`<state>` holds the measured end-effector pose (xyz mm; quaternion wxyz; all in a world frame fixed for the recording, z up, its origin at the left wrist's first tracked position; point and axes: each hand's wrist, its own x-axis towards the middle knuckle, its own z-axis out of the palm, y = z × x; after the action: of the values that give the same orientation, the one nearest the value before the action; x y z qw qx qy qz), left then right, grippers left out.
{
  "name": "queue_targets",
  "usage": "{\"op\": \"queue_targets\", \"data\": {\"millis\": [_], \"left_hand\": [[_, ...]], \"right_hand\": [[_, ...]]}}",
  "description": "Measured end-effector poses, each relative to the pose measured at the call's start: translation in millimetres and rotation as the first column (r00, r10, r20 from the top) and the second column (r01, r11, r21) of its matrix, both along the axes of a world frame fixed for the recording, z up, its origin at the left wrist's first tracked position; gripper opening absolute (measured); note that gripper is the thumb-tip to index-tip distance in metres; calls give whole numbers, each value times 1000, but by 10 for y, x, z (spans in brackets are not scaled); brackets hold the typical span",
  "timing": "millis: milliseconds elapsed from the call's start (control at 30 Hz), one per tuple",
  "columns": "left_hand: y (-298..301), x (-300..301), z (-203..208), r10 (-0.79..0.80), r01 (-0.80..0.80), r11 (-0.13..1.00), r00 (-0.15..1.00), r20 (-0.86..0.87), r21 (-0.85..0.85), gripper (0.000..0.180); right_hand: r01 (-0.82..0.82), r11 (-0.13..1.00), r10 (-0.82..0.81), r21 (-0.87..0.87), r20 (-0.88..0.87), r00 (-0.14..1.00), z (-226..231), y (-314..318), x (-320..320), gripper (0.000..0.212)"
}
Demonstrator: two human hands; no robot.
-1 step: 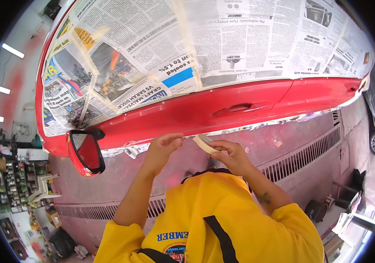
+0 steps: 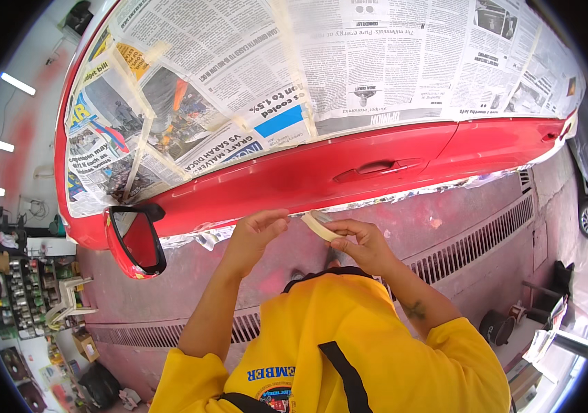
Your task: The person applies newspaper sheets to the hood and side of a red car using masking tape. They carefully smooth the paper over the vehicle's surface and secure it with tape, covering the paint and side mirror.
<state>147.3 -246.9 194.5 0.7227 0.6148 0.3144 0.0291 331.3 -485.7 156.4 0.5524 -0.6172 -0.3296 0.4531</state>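
My right hand (image 2: pixel 365 242) grips a roll of pale masking tape (image 2: pixel 319 228), with the thumb and fingers pinching its right end. Just left of the roll, my left hand (image 2: pixel 252 239) is raised with its fingers loosely bent toward the tape. A small gap shows between its fingertips and the roll, and I see nothing held there. Both hands hover in front of the lower edge of a red car door (image 2: pixel 287 180). Above the door, newspaper sheets (image 2: pixel 362 69) cover the car, joined by strips of tape.
The car's side mirror (image 2: pixel 135 239) juts out at the left. A floor grate (image 2: pixel 469 241) runs across the pink-stained floor. Shelves of cans (image 2: pixel 25 292) and a pale plastic chair (image 2: pixel 68 299) stand at left; a dark round container (image 2: pixel 497 328) is at right.
The view has shifted very slightly. Both hands and the roll of masking tape keep nearly the same place.
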Motion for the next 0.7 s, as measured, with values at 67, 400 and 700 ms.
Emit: {"op": "queue_targets", "data": {"millis": [67, 400, 700], "left_hand": [[-26, -43, 30, -58, 58, 998, 998, 14, -5, 44], [-95, -231, -217, -32, 33, 999, 999, 31, -14, 14], [153, -568, -553, 274, -268, 960, 958, -78, 87, 8]], "right_hand": [[34, 998, -34, 60, 1, 999, 2, 2, -110, 39], [-106, 994, 96, 39, 212, 972, -40, 55, -290, 37], [-182, 951, 298, -251, 577, 761, 305, 105, 330, 42]]}}
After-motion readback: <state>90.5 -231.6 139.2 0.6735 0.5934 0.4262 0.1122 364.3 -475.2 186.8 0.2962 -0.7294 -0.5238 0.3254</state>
